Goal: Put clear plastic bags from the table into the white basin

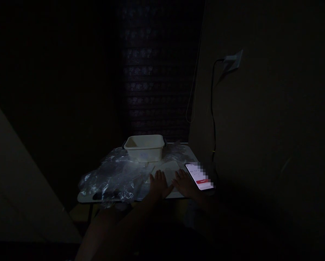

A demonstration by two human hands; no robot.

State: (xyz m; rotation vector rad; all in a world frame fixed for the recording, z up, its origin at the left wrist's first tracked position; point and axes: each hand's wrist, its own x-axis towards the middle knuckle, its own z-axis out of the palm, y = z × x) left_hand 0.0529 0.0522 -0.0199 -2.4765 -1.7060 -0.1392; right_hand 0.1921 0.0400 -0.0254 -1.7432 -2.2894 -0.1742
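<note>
Both hands lie flat near the front edge of a small white table [83, 198], side by side with the thumbs close together. My left hand [159, 185] has its fingers stretched forward over a pale, flat sheet or bag [170, 167]. Just right of it, my right hand [183, 183] rests palm down with fingers extended. Clear plastic bags [110, 177] are heaped to the left of my left hand. Close to my right hand is a lit smartphone [199, 177] with a red button on its screen. Dim light hides finer detail.
A white plastic basin [144, 154] with dark handles stands at the back of the table. Behind it hangs a dark blind [151, 87] with a cord. On the right wall, a black cable [212, 98] runs down from a socket [234, 61].
</note>
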